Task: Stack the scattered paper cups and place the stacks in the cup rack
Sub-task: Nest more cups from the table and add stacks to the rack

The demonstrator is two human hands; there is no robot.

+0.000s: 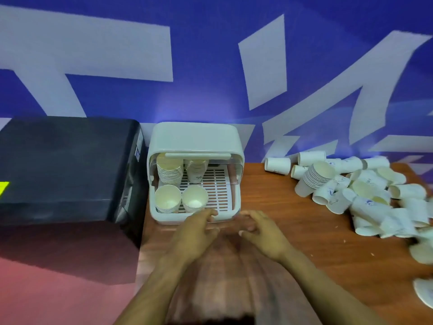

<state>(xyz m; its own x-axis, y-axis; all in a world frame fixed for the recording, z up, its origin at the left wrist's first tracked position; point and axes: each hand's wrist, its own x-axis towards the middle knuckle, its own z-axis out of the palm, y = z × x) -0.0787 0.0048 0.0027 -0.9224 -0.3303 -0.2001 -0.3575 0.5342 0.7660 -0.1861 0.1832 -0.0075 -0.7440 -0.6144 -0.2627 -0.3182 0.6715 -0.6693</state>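
The white cup rack stands on the wooden table with its lid raised. Several stacks of paper cups sit on its slotted tray: two at the back and two at the front. A pile of scattered white paper cups lies at the right, with one short stack lying among them. My left hand hovers just in front of the rack's front edge, fingers relaxed and empty. My right hand is beside it over the table, fingers spread, holding nothing.
A large black box stands right against the rack's left side. A blue and white wall runs behind the table. Small paper crumbs dot the wood on the right. More cups lie near the right edge.
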